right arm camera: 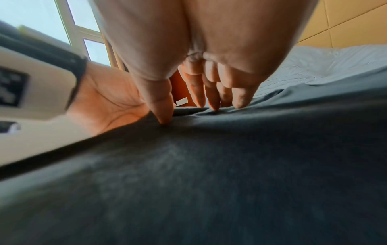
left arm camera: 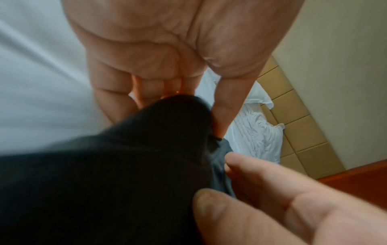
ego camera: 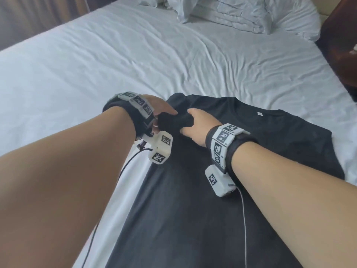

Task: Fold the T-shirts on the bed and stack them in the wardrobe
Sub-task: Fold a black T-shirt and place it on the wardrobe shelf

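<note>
Left hand (ego camera: 161, 108) pinches T-shirt (ego camera: 193, 190) sleeve fold; right hand (ego camera: 199, 126), fingers straight, presses beside it. Neck label (ego camera: 260, 113) unreadable.

A bed (ego camera: 96, 60) covered by a wrinkled white sheet is seen. A black T-shirt (ego camera: 193, 200) is spread flat at its near side; crumpled white pillows (ego camera: 241, 12) are piled at the far right.

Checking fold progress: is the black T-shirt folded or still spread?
Mostly spread: the black T-shirt lies flat on the bed; only its left sleeve is gathered, gripped by the left hand.
</note>
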`<act>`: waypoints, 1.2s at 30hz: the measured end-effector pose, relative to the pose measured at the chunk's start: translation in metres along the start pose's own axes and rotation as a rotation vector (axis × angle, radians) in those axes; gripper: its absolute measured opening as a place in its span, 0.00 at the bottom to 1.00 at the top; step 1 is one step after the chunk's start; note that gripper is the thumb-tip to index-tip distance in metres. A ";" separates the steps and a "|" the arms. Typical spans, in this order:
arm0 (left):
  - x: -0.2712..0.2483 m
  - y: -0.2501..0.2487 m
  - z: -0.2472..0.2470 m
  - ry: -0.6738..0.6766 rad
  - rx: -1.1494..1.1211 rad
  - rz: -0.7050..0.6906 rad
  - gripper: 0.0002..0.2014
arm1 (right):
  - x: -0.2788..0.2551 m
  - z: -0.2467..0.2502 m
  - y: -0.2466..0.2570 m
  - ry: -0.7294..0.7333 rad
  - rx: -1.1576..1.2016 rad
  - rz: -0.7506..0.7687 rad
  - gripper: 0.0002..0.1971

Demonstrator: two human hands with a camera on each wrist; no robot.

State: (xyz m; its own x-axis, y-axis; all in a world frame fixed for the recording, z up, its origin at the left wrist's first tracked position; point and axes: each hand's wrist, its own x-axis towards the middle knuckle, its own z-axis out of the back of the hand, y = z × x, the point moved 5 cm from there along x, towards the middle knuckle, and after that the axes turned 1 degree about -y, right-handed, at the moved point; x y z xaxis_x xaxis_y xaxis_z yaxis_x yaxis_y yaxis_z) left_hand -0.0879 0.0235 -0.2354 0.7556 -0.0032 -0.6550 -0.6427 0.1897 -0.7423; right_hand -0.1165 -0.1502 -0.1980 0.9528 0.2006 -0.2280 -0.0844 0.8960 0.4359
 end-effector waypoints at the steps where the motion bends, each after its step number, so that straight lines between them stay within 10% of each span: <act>1: 0.001 0.003 0.008 -0.004 -0.065 -0.011 0.39 | 0.003 -0.002 0.003 -0.002 -0.011 0.001 0.40; 7: -0.037 0.005 0.033 -0.033 -0.271 -0.182 0.10 | 0.021 -0.021 0.018 0.086 -0.088 -0.002 0.51; 17: -0.024 0.007 0.054 -0.266 0.526 -0.210 0.27 | 0.030 -0.042 0.024 0.259 -0.393 -0.099 0.60; 25: -0.020 0.027 0.066 -0.093 0.092 -0.076 0.20 | 0.044 -0.019 0.017 0.341 0.021 -0.188 0.49; 36: -0.008 0.040 0.057 -0.002 0.081 -0.022 0.29 | 0.035 -0.049 0.030 0.309 -0.500 -0.117 0.63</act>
State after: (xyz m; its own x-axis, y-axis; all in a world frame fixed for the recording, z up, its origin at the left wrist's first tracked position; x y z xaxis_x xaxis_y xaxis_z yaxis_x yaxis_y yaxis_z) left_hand -0.1121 0.0874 -0.2518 0.7698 -0.0068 -0.6382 -0.6135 0.2681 -0.7428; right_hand -0.1003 -0.0969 -0.2353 0.8413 0.1279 -0.5253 -0.1822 0.9818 -0.0528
